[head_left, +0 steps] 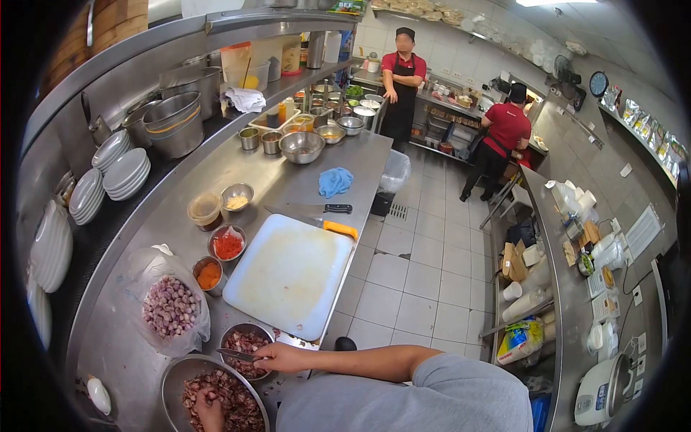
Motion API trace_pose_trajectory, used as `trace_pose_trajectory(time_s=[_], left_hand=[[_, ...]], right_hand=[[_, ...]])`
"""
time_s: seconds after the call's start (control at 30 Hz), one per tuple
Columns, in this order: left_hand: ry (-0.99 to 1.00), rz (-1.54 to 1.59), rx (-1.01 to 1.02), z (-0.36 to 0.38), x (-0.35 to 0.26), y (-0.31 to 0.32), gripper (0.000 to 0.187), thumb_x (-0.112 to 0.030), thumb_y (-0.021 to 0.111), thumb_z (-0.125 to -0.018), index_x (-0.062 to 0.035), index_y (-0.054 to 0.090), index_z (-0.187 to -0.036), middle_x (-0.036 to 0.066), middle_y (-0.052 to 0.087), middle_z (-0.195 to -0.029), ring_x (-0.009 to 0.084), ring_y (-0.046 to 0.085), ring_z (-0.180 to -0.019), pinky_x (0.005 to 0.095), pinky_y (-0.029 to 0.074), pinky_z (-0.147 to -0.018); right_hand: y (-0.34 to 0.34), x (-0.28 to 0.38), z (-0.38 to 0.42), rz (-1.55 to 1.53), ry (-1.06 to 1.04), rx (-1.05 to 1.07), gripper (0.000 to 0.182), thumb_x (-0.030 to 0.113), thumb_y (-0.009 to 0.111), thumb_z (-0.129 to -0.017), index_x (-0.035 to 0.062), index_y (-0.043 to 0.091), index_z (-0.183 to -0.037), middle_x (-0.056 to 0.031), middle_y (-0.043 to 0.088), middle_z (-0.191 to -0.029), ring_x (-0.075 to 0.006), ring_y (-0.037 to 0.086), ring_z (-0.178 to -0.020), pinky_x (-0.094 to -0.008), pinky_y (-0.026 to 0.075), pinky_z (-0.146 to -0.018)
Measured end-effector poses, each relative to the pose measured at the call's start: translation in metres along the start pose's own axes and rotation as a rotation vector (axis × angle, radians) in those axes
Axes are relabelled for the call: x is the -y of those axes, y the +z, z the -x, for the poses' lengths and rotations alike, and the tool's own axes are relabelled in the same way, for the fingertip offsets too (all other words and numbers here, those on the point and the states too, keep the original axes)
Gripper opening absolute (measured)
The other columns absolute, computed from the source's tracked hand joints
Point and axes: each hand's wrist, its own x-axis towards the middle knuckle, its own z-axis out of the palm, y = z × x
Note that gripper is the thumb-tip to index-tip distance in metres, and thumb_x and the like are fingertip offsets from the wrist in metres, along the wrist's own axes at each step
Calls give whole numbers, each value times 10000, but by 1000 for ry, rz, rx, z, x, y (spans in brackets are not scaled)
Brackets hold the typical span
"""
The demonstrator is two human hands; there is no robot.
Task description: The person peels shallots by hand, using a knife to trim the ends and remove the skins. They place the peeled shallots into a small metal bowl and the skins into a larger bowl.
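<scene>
My right hand is wrapped round a knife, whose blade lies across a small metal bowl of reddish-brown chopped pieces that look like shallots. My left hand reaches into a large metal bowl among similar chopped pieces. Its fingers are drawn together, and what they grip is too small to make out. Beyond the bowls, a clear plastic bag holds many small purple shallots. A white cutting board lies to the right, with no food on it.
Small containers of orange pieces and red strips stand left of the board. A second knife and blue cloth lie beyond it. Stacked plates line the left shelf. Two people stand farther back.
</scene>
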Motion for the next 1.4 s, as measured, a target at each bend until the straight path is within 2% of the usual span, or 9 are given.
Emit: trace_pose_trajectory(time_s=[0.27, 0.33, 0.4, 0.47, 0.6, 0.67, 0.87, 0.93, 1.4], left_hand=[[142, -170, 47, -7, 19, -5, 191, -50, 578, -862, -4, 542, -1044, 95, 575, -974, 213, 566, -879, 332, 472, -836], [26, -638, 106, 26, -56, 9, 468, -364, 450, -979, -56, 548, -1317, 200, 508, -1382, 377, 456, -1275, 406, 354, -1063], [200, -794, 80, -2, 10, -7, 452, -339, 457, -978, -46, 550, -1309, 207, 531, -1350, 379, 479, -1251, 401, 364, -1054], [380, -948, 54, -11, 27, -13, 436, -313, 465, -976, -35, 551, -1301, 214, 555, -1317, 380, 502, -1227, 396, 375, -1045], [214, -688, 268, -9, 3, -15, 406, -273, 495, -966, -30, 565, -1284, 211, 567, -1297, 368, 508, -1214, 386, 378, -1037], [249, -649, 317, -10, -1, -16, 399, -268, 501, -964, -29, 571, -1277, 211, 570, -1291, 364, 516, -1200, 385, 382, -1032], [309, -761, 75, 15, -33, -5, 351, -255, 562, -939, -27, 611, -1201, 191, 601, -1227, 333, 539, -1150, 372, 402, -997], [70, -702, 1, 27, -64, 5, 337, -254, 618, -906, -39, 634, -1165, 189, 593, -1219, 328, 522, -1155, 379, 392, -1005], [-65, -787, -90, 35, -92, 18, 361, -279, 618, -897, -110, 628, -1216, 143, 537, -1331, 320, 468, -1237, 425, 346, -1062]], right_hand=[[2, -10, -4, 21, 22, 21, 227, 198, 571, -962, 0, 632, -1055, -32, 602, -764, -93, 541, -745, -277, 461, -697], [0, -7, -3, 18, 37, 25, 227, 198, 570, -962, -1, 632, -1053, -32, 604, -764, -92, 540, -747, -277, 462, -699], [0, -2, -1, 15, 50, 29, 227, 197, 569, -961, -1, 632, -1050, -32, 606, -764, -92, 540, -748, -278, 463, -701], [0, 4, 1, -39, -1, -23, 272, 247, 563, -933, -23, 590, -913, -185, 584, -777, -292, 579, -747, -410, 451, -702], [-2, 4, 0, -2, 1, -31, 263, 236, 569, -928, -25, 600, -926, -205, 588, -791, -295, 583, -756, -411, 450, -707], [-2, -6, -3, 24, -37, -11, 220, 177, 576, -943, -12, 621, -1045, -101, 630, -782, -128, 554, -743, -317, 464, -698], [-3, 0, -1, -17, -42, -19, 218, 176, 583, -937, -13, 620, -1041, -139, 645, -808, -147, 568, -749, -332, 469, -710], [-3, -4, -3, -4, -80, -23, 220, 176, 583, -937, -14, 620, -1041, -138, 648, -807, -146, 570, -749, -335, 469, -709], [-4, -3, -4, 17, -87, -31, 232, 199, 593, -928, -16, 634, -1006, -172, 636, -771, -186, 577, -707, -364, 457, -670]])
